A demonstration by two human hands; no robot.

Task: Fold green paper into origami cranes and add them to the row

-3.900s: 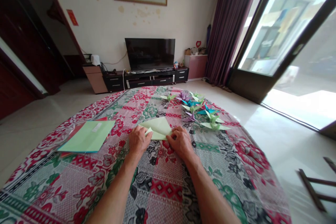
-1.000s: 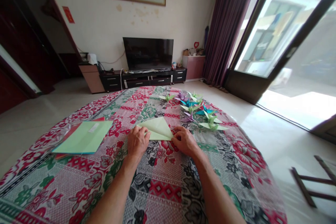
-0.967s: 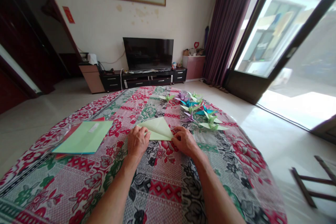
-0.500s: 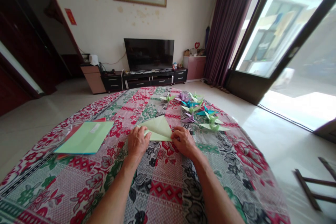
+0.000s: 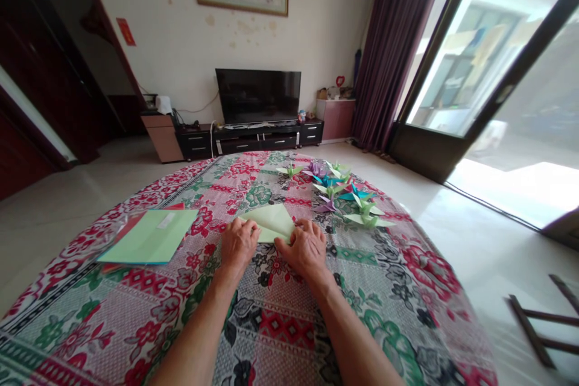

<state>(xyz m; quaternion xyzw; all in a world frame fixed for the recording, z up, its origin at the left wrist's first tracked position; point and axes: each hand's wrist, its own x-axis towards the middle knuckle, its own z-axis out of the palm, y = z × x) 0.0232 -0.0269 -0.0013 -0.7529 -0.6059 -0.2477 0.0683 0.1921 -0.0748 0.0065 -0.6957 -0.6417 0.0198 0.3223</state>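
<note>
Lying on the floral tablecloth (image 5: 271,295), the folded pale-green paper (image 5: 272,221) runs lengthwise from left to right. The left hand (image 5: 239,242) pinches its left end; the right hand (image 5: 307,247), thumb extended, covers its right end, grip unclear. It sits between them, neither hand nearer.

Your pale green paper (image 5: 271,216) is folded, with a flap lying along its near edge and its far edge angled. It lies low on the bench (image 5: 284,289), its left end under your left hand (image 5: 239,240), its right under your right hand (image 5: 307,247).
</note>
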